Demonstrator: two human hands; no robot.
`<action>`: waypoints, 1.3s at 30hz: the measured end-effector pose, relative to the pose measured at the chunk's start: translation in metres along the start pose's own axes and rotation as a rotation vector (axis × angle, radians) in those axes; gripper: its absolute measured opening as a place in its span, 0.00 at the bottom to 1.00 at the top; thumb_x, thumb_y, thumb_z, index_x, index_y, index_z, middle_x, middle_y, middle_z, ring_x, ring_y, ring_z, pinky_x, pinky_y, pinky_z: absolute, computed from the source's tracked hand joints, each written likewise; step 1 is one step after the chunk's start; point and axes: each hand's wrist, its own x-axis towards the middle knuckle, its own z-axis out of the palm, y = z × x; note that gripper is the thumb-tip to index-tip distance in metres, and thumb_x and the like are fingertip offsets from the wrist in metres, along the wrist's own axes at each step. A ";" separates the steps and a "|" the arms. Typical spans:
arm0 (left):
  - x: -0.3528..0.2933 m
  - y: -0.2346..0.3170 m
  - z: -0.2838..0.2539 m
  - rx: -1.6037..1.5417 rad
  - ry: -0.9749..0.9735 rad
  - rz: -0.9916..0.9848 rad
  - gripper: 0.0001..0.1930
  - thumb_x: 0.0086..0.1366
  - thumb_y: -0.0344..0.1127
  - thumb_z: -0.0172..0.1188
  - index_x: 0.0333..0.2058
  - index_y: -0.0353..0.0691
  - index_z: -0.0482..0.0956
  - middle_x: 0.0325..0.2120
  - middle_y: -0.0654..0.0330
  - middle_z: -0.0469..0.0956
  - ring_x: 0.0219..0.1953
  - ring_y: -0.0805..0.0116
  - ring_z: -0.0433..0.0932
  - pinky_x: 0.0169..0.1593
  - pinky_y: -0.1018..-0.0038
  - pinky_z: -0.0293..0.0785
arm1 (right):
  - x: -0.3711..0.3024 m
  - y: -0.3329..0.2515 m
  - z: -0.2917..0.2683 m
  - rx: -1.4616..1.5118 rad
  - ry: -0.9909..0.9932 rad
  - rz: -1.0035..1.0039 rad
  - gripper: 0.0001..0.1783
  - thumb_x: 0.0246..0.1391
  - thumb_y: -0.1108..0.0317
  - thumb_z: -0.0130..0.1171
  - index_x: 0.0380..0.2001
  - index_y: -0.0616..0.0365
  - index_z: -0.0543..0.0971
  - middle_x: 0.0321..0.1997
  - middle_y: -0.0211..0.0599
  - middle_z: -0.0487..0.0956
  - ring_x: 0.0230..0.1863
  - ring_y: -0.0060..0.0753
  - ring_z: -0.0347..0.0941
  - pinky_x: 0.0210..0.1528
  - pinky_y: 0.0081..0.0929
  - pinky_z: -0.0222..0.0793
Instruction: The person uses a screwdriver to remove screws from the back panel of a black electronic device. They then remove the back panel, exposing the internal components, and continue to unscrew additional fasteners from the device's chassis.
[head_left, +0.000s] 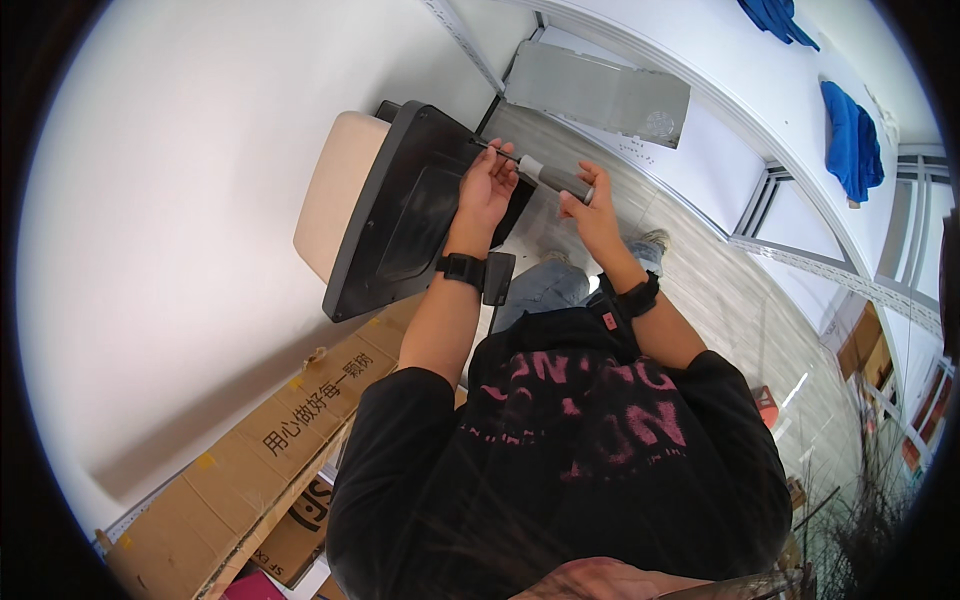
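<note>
A screwdriver [560, 182] with a grey and white handle and a thin dark shaft lies across the space between my hands. My right hand [598, 212] has its fingers curled about the rear end of the handle. Palm upward, my left hand [487, 190] pinches the shaft near its tip with the fingertips. The tip points at the upper edge of a black panel [428, 150], which has a recessed middle and small screw holes along its rim. Behind the panel sits a beige, rounded block [342, 190], which looks like a seat cushion. Whether the tip sits in a screw is too small to tell.
Long cardboard boxes [240, 480] lie at the lower left along the white wall [190, 200]. A grey metal plate [600, 90] leans ahead by a white metal frame [760, 240]. Blue cloths [852, 140] hang at the far right. A red object [765, 405] is on the floor.
</note>
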 end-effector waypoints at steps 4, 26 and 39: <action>-0.006 0.004 0.001 0.110 0.039 0.011 0.10 0.68 0.38 0.50 0.44 0.43 0.72 0.35 0.63 0.78 0.30 0.74 0.75 0.33 0.77 0.73 | 0.001 -0.010 0.000 0.022 -0.017 0.143 0.26 0.55 0.65 0.58 0.55 0.56 0.62 0.49 0.41 0.64 0.27 0.22 0.68 0.28 0.21 0.68; 0.009 0.088 0.108 3.169 -0.030 0.063 0.10 0.56 0.37 0.56 0.36 0.46 0.83 0.39 0.58 0.81 0.42 0.59 0.79 0.42 0.60 0.72 | 0.000 0.002 0.000 -0.067 0.021 -0.020 0.20 0.52 0.75 0.55 0.49 0.59 0.67 0.46 0.38 0.69 0.30 0.24 0.70 0.35 0.21 0.70; 0.007 0.082 0.101 3.152 -0.020 0.283 0.08 0.56 0.37 0.55 0.28 0.45 0.83 0.29 0.60 0.82 0.33 0.62 0.81 0.32 0.68 0.73 | 0.013 -0.001 -0.002 -0.283 0.104 -0.155 0.22 0.57 0.59 0.55 0.51 0.56 0.68 0.40 0.46 0.73 0.38 0.43 0.71 0.41 0.31 0.67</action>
